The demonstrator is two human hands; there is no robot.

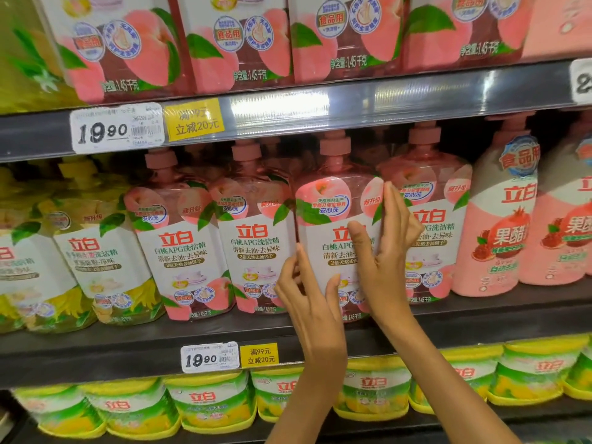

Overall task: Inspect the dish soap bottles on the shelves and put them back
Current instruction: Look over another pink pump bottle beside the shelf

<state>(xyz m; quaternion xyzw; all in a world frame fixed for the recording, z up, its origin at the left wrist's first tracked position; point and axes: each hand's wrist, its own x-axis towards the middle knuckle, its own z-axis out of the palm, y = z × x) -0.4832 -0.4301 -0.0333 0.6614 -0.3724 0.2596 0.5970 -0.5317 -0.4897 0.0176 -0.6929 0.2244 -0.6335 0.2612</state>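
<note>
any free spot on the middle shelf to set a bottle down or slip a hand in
Hardly any. The row runs bottle to bottle, yellow bottles to pomegranate bottles. Bare room is only the shelf strip in front of them. Both the left hand and right hand flank the peach bottle.

Left grip (309,294) and right grip (382,245) raised, fingers extended
</note>
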